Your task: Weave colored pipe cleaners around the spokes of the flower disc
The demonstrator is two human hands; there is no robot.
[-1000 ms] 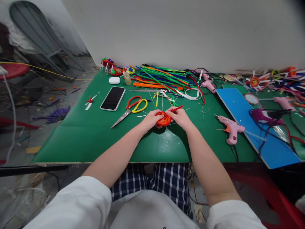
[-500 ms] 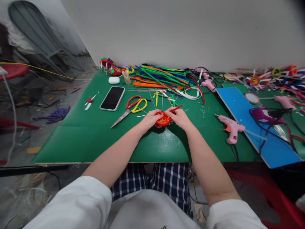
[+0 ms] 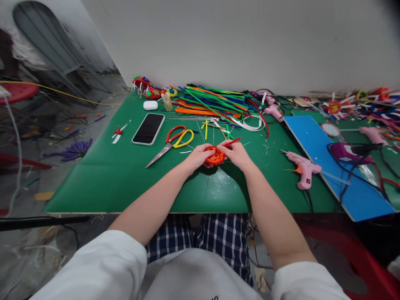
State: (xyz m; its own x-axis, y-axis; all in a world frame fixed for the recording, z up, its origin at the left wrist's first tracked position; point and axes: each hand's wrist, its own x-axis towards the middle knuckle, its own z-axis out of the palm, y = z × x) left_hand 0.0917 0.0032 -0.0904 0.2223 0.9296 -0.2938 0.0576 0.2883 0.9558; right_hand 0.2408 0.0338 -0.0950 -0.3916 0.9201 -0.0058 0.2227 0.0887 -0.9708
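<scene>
A small round orange and red woven piece (image 3: 215, 156) lies on the green table (image 3: 125, 175), held between both hands. My left hand (image 3: 196, 157) grips its left side with curled fingers. My right hand (image 3: 236, 153) pinches a red pipe cleaner (image 3: 233, 142) that runs from the piece up to the right. Thin wire spokes stick out from the woven piece across the table.
Scissors (image 3: 170, 141) with red and yellow handles and a black phone (image 3: 148, 128) lie to the left. A heap of coloured pipe cleaners (image 3: 212, 104) lies behind. A pink glue gun (image 3: 301, 168) and a blue board (image 3: 331, 162) are at the right.
</scene>
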